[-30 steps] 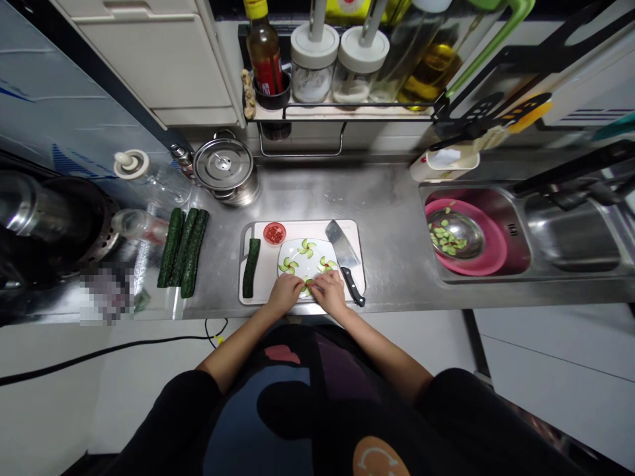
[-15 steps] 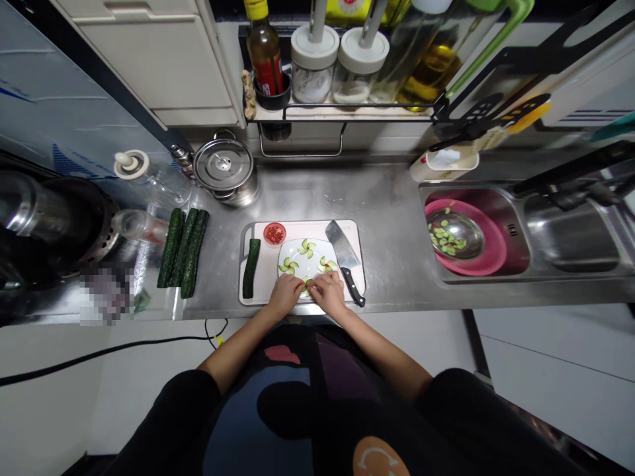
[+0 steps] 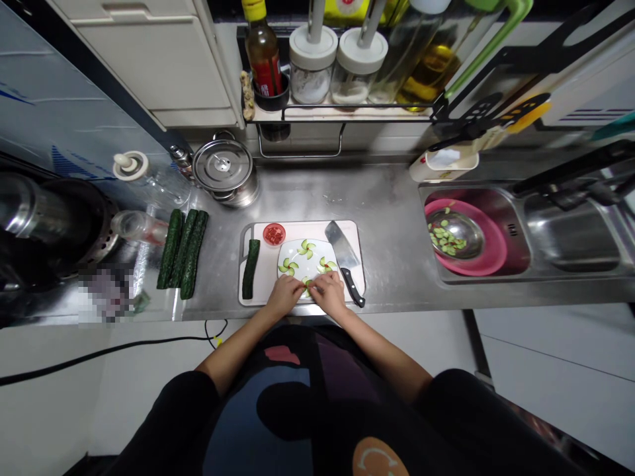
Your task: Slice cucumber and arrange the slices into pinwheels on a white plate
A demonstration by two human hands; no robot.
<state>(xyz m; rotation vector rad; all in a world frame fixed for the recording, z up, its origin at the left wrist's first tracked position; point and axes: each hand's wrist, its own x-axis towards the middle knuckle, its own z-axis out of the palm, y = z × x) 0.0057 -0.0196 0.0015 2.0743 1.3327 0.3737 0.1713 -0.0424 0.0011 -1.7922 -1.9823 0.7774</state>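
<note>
A white plate (image 3: 305, 259) lies on the pale cutting board (image 3: 262, 291), with cucumber slices (image 3: 306, 248) fanned into pinwheels around red centres. At its near edge, my left hand (image 3: 286, 295) and my right hand (image 3: 328, 292) meet over another cluster of slices (image 3: 307, 289). Fingertips of both hands are pinched on cucumber slices there, partly hiding them. Left of the plate lies a piece of whole cucumber (image 3: 251, 270). Behind it is a small red dish (image 3: 274, 234) of chopped red bits. A cleaver (image 3: 343, 244) rests along the plate's right side, black handle towards me.
Several whole cucumbers (image 3: 187, 254) lie left of the board, and a lidded steel pot (image 3: 224, 166) stands behind them. In the sink (image 3: 518, 258), a pink basin (image 3: 496, 254) holds a steel bowl with cucumber slices. A rack of seasoning jars (image 3: 311, 73) hangs above the counter.
Both hands stay at the plate's near edge, with only slight finger movement over the slices. The plate, board and cleaver have not moved.
</note>
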